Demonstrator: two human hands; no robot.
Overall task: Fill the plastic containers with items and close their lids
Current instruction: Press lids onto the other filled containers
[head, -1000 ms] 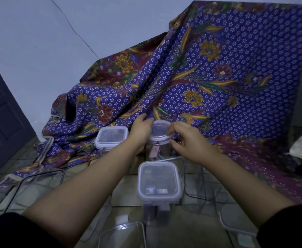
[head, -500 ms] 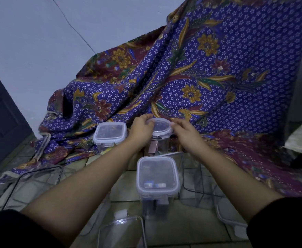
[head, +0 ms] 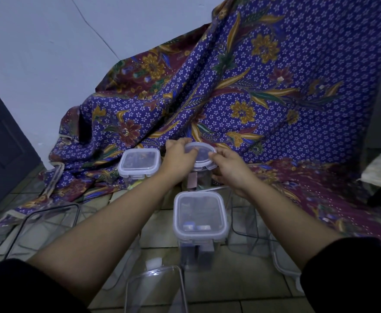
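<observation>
Straight ahead, at the far end of both forearms, the round container (head: 197, 180) stands upright on the tiled floor (head: 259, 288), right at the edge of the patterned cloth (head: 275, 91). Its long axis is vertical and the round lid (head: 200, 152) lies flat across its mouth. The left hand (head: 178, 157) comes in from the lid's left side with its fingers curled over the rim. The right hand (head: 231, 169) comes in from the right, its fingertips on the opposite rim and its thumb lower down beside the clear wall. So the lid sits pinched between the two hands, each about equally near. The step in hand looks like seating and locking this lid. The move probably turns on pressing straight down along the upright axis and evenly from both sides, since a lopsided push could tip the tall tub. Whether its side clips are already snapped cannot be told. A pale pinkish piece shows through the front wall, but what it is stays unclear. Just left of it stands the far square container (head: 138, 163) with its lid on. Nearer the person, between the forearms, is the near square container (head: 199, 219), also lidded and with small items inside. Around these lie open clear tubs, one at the left (head: 49, 220) and one at the bottom edge (head: 155, 290).
</observation>
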